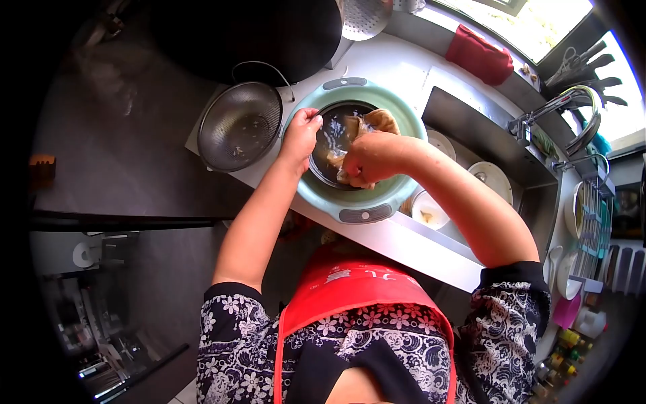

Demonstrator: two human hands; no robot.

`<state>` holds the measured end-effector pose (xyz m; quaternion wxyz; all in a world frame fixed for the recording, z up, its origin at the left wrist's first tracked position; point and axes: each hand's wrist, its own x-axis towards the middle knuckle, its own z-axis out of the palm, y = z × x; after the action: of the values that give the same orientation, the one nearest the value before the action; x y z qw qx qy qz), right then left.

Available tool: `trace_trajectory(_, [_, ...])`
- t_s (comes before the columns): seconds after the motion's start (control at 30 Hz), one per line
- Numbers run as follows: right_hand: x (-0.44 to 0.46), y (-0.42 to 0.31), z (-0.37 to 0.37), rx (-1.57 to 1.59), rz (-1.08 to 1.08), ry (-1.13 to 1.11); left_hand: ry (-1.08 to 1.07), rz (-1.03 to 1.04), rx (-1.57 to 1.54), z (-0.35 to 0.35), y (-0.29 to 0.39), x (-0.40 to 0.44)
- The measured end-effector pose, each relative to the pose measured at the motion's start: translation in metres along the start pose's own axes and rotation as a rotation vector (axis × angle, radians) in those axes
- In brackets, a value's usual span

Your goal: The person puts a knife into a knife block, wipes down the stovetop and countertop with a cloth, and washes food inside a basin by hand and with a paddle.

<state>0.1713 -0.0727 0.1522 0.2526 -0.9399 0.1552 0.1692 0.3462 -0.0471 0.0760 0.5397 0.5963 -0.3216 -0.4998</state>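
Observation:
My left hand point(301, 140) grips the left rim of a dark round bowl point(330, 128), its fingers closed on the edge. The bowl sits inside a pale green basin point(313, 192) on the counter edge. A tan cloth point(382, 121) is bunched in the right part of the bowl, and my right hand point(372, 160) is closed on it. Shiny reflections show on the bowl's inner surface. Left of the basin stands a metal strainer point(241, 128) with small bits in it.
A sink point(461, 114) with plates and bowls lies to the right, below a curved faucet point(585, 118). A large black wok point(249, 34) is at the top. A red cloth point(479, 55) lies on the window ledge. A dish rack point(592, 229) stands far right.

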Motion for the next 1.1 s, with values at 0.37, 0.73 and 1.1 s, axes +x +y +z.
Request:
trace_trajectory(0.37, [0.057,-0.009,0.034,0.858,0.155,0.694,0.024,-0.038,-0.176,-0.001,0.008,-0.004])
trace_trajectory(0.73, [0.002,0.004,0.030,0.626,-0.023,0.245,-0.089,-0.041,-0.126,-0.004,0.000,0.004])
trace_trajectory(1.1, [0.001,-0.024,0.061,0.464,0.041,0.662,-0.242,-0.199,-0.020,-0.017,0.030,-0.061])
